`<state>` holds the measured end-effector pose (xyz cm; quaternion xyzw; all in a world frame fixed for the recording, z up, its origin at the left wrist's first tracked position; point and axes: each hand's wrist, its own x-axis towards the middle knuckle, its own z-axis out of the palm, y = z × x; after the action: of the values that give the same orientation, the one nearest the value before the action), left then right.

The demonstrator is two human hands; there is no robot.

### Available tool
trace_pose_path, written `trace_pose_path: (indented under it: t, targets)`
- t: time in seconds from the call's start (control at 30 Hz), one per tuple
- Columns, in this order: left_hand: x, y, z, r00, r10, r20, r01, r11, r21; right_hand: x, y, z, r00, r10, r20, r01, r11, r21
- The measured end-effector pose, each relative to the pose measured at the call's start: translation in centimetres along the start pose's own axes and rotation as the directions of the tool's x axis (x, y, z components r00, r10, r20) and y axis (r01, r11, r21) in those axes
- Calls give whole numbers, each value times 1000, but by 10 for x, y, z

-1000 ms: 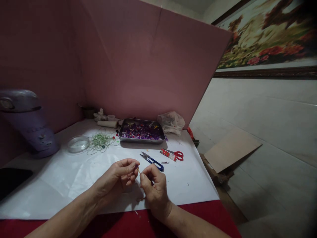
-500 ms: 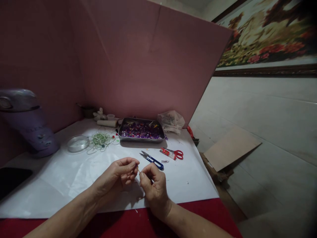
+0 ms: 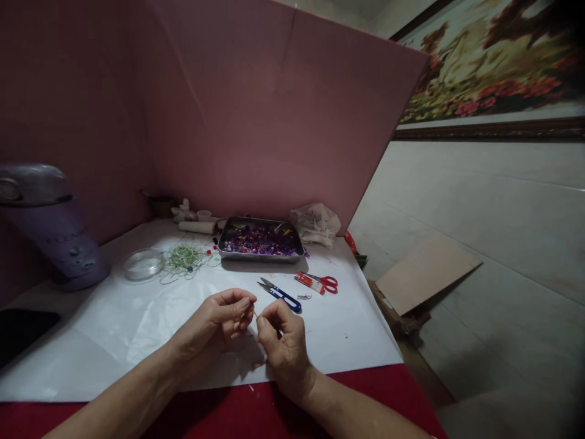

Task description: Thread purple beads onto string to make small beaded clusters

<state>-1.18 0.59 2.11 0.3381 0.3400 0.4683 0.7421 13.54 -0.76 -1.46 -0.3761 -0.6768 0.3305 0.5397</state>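
Observation:
Over the white sheet (image 3: 155,311), near its front edge, my two hands meet at the fingertips. My left hand (image 3: 231,314) is closed in a pinch between thumb and forefinger; a tiny dark thing shows at the tips, too small to name. A thin tan stick (image 3: 255,313) runs from there into the pinch of my right hand (image 3: 284,344), whose fingers are curled. Just beyond the hands lie blue thread snips (image 3: 287,300), blades pointing away to the left. A small metal clip-like piece (image 3: 304,297) rests beside their handle.
A metal tray (image 3: 262,259) of purple beads stands at the back. Red-handled scissors (image 3: 329,284) and a red lighter (image 3: 313,283) lie to the right. Leftward are green thread (image 3: 185,259), a clear round dish (image 3: 144,264), a purple bottle (image 3: 75,244) and a dark flat object (image 3: 27,329).
Hardly anything differs. Both hands keep their pinch at almost the same spot, with the view shifted very slightly.

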Motion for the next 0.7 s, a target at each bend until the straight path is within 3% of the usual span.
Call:
trace_pose_path:
  t: [0.7]
  targets:
    - [-1, 1, 2, 999, -36, 19, 36, 999, 5, 0, -4, -1, 1000, -13, 3, 13, 999, 32]
